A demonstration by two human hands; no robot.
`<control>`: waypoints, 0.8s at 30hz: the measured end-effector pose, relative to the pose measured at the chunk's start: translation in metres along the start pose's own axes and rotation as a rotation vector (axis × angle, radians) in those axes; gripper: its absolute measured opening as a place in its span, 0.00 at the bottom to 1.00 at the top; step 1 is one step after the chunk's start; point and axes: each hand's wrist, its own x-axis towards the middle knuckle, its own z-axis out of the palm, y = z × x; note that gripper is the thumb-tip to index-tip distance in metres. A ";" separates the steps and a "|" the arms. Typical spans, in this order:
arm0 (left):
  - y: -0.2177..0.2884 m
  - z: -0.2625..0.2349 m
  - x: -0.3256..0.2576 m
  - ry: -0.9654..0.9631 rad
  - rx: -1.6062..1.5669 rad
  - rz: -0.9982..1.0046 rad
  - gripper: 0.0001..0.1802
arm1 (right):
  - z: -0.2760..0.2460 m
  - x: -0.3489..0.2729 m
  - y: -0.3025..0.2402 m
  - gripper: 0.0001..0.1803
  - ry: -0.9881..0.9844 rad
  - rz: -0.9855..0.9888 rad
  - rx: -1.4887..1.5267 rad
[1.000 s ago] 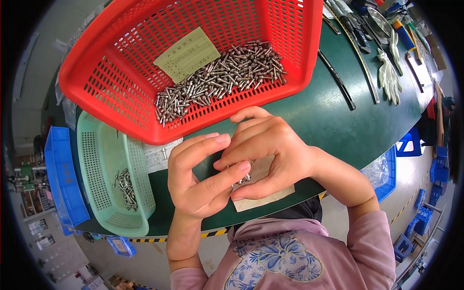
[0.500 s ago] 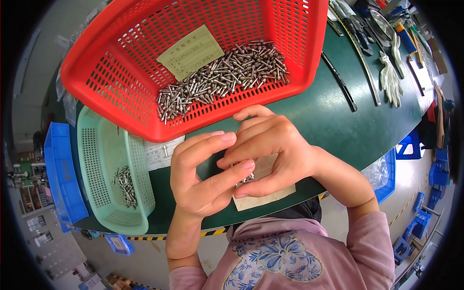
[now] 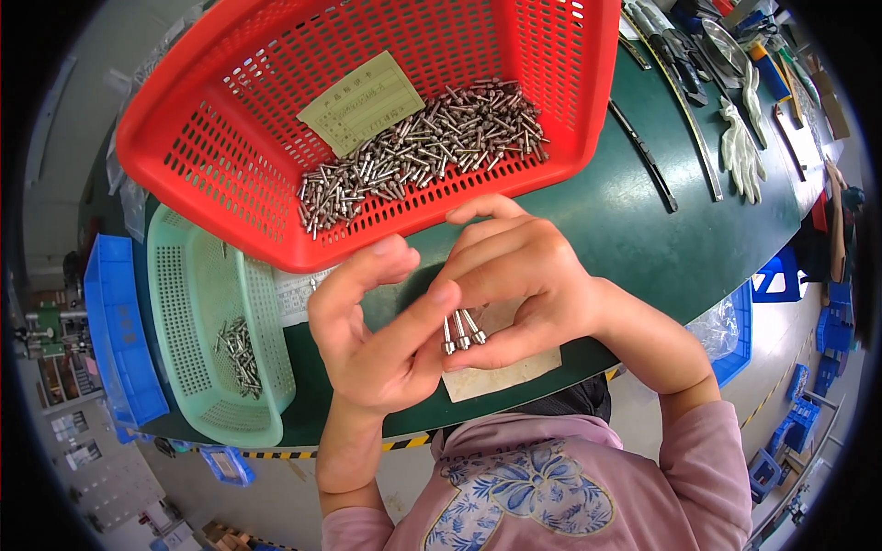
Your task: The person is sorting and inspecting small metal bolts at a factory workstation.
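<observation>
Three slim silver metal pins (image 3: 463,336) with thicker collared ends sit between the thumb and fingers of my right hand (image 3: 533,285), thick ends toward me. My left hand (image 3: 377,344) is close beside them, its thumb and index finger apart and nothing visible between them; its other fingers are partly hidden. Beyond both hands stands a large red perforated basket (image 3: 266,243), tilted toward me. A heap of similar pins (image 3: 423,147) lies in it along with a pale yellow-green card (image 3: 361,103).
At left, a mint-green basket (image 3: 175,340) holds a smaller pile of pins (image 3: 239,358), next to a blue bin (image 3: 124,321). Brown paper (image 3: 505,375) lies under my hands on the green table (image 3: 661,248). White gloves (image 3: 742,156) and tools lie at far right.
My left thumb and index finger have drawn away from the pins and spread. The pins in my right hand now show clearly, side by side. The red basket has barely shifted.
</observation>
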 end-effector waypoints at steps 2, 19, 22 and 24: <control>0.000 0.000 0.003 0.028 -0.014 -0.029 0.19 | 0.001 0.001 -0.002 0.16 0.045 -0.030 -0.051; -0.008 -0.011 -0.003 -0.077 -0.748 -0.647 0.15 | 0.000 0.001 -0.004 0.16 0.133 -0.159 -0.379; -0.001 -0.004 -0.001 -0.134 -1.033 -0.758 0.18 | 0.000 0.001 -0.003 0.18 0.151 -0.144 -0.372; 0.004 -0.004 -0.001 -0.144 -1.095 -0.756 0.18 | 0.001 0.002 -0.003 0.19 0.164 -0.148 -0.360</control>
